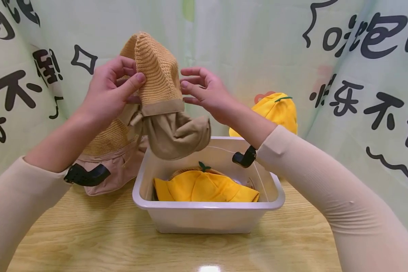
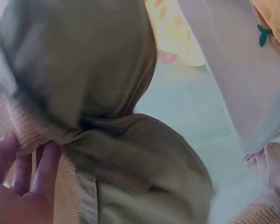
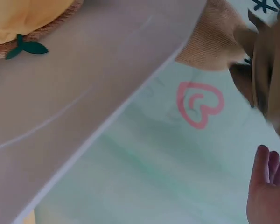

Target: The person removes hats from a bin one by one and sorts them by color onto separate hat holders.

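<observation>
A tan knitted hat with a beige cloth brim (image 1: 159,83) hangs in the air above the basin, its brim folded and drooping. My left hand (image 1: 113,85) pinches its knitted edge between thumb and fingers. In the left wrist view, the cloth brim (image 2: 84,60) fills much of the picture, and the left hand (image 2: 25,175) holds the knit below it. My right hand (image 1: 204,90) is beside the hat's right side with its fingers extended. The right wrist view has this hand (image 3: 268,196) apart from the brim (image 3: 270,70), with nothing in its grasp.
A pale plastic basin (image 1: 204,217) stands on the wooden table (image 1: 88,234). Inside lies a yellow hat with a green sprout (image 1: 204,187). Behind the left forearm sits another knitted hat with a pinkish brim (image 1: 108,166). Another yellow hat (image 1: 278,113) is behind the right forearm, near the curtain (image 1: 244,41).
</observation>
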{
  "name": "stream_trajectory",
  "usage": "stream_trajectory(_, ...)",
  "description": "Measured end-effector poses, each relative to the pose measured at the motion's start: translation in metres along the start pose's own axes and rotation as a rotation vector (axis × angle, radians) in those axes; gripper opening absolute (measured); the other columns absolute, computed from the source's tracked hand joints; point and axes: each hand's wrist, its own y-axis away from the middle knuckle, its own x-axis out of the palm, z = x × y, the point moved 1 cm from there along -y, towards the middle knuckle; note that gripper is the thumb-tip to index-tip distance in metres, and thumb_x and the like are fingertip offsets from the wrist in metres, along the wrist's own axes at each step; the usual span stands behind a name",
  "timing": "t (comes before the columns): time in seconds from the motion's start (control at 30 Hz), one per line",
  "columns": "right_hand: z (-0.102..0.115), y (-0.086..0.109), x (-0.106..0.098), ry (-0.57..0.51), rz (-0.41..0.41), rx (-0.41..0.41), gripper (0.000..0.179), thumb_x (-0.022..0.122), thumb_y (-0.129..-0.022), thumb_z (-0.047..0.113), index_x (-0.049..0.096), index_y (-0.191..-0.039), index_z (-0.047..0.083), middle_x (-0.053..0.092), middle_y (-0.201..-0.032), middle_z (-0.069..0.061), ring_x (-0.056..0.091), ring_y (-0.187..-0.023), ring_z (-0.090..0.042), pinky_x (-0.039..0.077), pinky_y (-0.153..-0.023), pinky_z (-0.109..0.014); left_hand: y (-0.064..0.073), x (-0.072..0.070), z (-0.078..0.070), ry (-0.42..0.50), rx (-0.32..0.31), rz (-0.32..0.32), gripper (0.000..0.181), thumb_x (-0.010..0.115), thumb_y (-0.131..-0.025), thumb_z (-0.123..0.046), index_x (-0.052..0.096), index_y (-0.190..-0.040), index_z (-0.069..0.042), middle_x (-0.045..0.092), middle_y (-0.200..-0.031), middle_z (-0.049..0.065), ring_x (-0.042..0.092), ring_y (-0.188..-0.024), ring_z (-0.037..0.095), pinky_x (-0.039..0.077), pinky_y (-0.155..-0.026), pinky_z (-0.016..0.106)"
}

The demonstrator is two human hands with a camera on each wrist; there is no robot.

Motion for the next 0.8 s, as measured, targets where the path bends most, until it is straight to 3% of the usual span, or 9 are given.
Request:
stream_trajectory(0.07, -0.003, 0.000, 0.000, 0.025, 0.041, 0.021, 0.042, 0.059, -0.100, 0.015, 0.052, -0.141, 0.006, 0.060, -0.134, -0.011, 0.062, -0.117, -0.025, 0.053, -0.098, -0.039, 0.000, 0.001, 0.001, 0.020, 0.005, 0.010, 0.016, 0.067, -0.095, -0.012, 0.062, -0.109, -0.006, 0.063, -0.104, 0.009, 0.069, -0.093, 0.018, 0.059, -0.069, 0.025)
stream_trajectory(0.17, -0.007, -0.001, 0.001, 0.031, 0.064, 0.011, 0.042, 0.058, -0.101, 0.016, 0.054, -0.141, 0.006, 0.061, -0.135, -0.011, 0.063, -0.118, -0.024, 0.053, -0.097, -0.038, 0.000, 0.001, 0.002, 0.027, 0.011, 0.027, 0.016, 0.068, -0.094, -0.010, 0.063, -0.109, -0.006, 0.066, -0.104, 0.009, 0.070, -0.093, 0.018, 0.059, -0.071, 0.026)
stream_trajectory(0.43, -0.012, -0.003, 0.002, 0.062, 0.042, -0.027, 0.026, 0.063, -0.098, 0.012, 0.064, -0.120, -0.001, 0.068, -0.110, -0.009, 0.067, -0.099, -0.022, 0.056, -0.092, -0.037, 0.001, 0.000, 0.005, 0.014, 0.010, 0.058, 0.015, 0.068, -0.093, -0.007, 0.064, -0.107, -0.005, 0.070, -0.103, 0.009, 0.072, -0.088, 0.017, 0.060, -0.071, 0.027)
stream_trajectory(0.57, -0.013, -0.004, 0.002, 0.058, 0.012, -0.032, 0.017, 0.066, -0.096, 0.011, 0.066, -0.109, 0.001, 0.068, -0.100, -0.006, 0.067, -0.090, -0.020, 0.056, -0.090, -0.036, 0.001, -0.004, 0.004, -0.027, 0.004, 0.031, 0.014, 0.069, -0.093, -0.009, 0.064, -0.105, -0.006, 0.071, -0.098, 0.008, 0.073, -0.082, 0.015, 0.060, -0.068, 0.026)
stream_trajectory(0.8, -0.013, -0.006, -0.002, 0.061, -0.058, -0.058, 0.016, 0.068, -0.094, 0.010, 0.068, -0.107, 0.000, 0.068, -0.092, -0.004, 0.066, -0.082, -0.016, 0.057, -0.087, -0.036, 0.001, -0.015, 0.003, -0.144, 0.028, -0.022, 0.014, 0.071, -0.092, -0.011, 0.066, -0.105, -0.007, 0.069, -0.091, 0.005, 0.072, -0.074, 0.012, 0.059, -0.062, 0.025)
